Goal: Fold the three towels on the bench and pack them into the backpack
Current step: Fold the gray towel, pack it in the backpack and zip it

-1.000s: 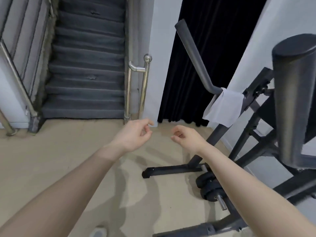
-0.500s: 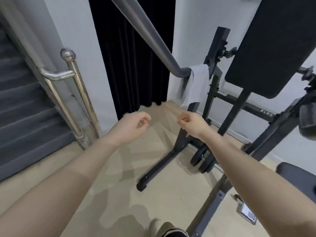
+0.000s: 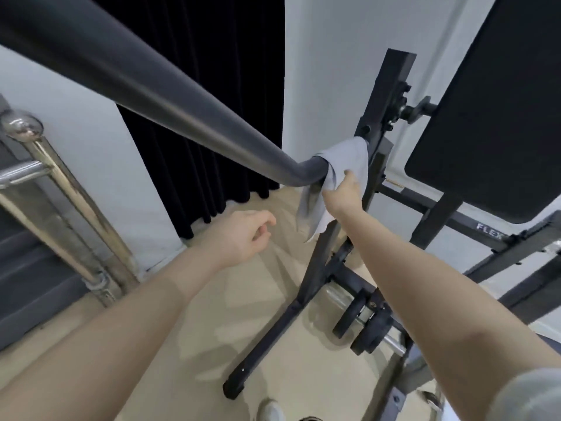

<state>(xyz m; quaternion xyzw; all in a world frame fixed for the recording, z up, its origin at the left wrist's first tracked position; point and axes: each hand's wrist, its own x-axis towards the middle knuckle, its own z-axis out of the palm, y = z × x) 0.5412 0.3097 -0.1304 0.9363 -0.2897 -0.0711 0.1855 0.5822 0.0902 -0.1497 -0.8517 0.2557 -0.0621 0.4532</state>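
Nearest the camera, at six o'clock, the toe of a pale shoe (image 3: 271, 411) showed on the beige floor (image 3: 170, 314). Both bare forearms reached up and away from the bottom corners. The left hand (image 3: 243, 235) hung in the air near the centre of the view, its fingers loosely curled and holding nothing, apart from the cloth at its two o'clock. At five o'clock from that hand, black weight plates (image 3: 368, 322) sat on a chrome bar low on the floor, just beside the black frame (image 3: 306, 287) of the gym machine, whose foot reached down toward six o'clock.

Further out, the right hand (image 3: 346, 194) was on the light grey towel (image 3: 343, 164); its thumb lay against the cloth, but whether the fingers were closed around it could not be told, as they were hidden behind the hand. The towel hung draped over the bend of a thick dark padded bar (image 3: 158, 95) that ran in from eleven o'clock, its loose end trailing down below the hand.

At three o'clock, a black back pad (image 3: 498, 117) stood tilted on the frame. At nine o'clock a chrome stair railing (image 3: 60, 189) rose beside grey steps. Beyond, at twelve o'clock, a black curtain (image 3: 206, 153) hung between white walls.
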